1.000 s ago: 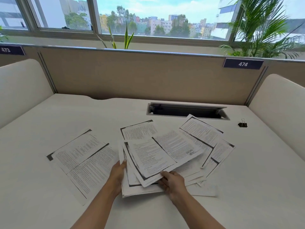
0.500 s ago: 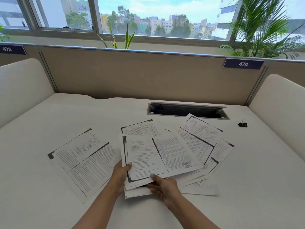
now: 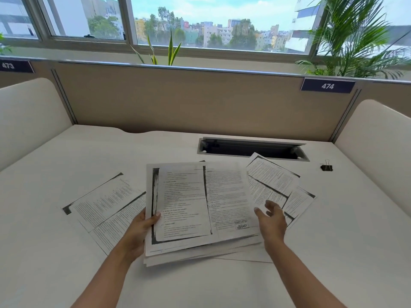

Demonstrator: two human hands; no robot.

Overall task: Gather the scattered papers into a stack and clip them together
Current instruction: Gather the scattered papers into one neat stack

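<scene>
Left hand [image 3: 138,232] grips paper stack [image 3: 195,203] at its left edge, thumb on top sheet. Stack sits mid-desk [image 3: 89,152]. Right hand [image 3: 272,221] open, fingers spread, at stack's right edge; contact unclear. 2 loose sheets [image 3: 104,207] flat to left, fanned sheets [image 3: 273,178] to right. Binder clip [image 3: 326,167] far right, well apart, beside cable slot [image 3: 251,150].

A half-gathered stack of printed white papers [image 3: 189,207] on our white desk [image 3: 66,156].
Our left hand [image 3: 140,227] grips its left edge, thumb on top; our right hand [image 3: 272,218] hovers beside its right edge, fingers relaxed. A small black binder clip [image 3: 326,167] sits well apart, rightward.
</scene>
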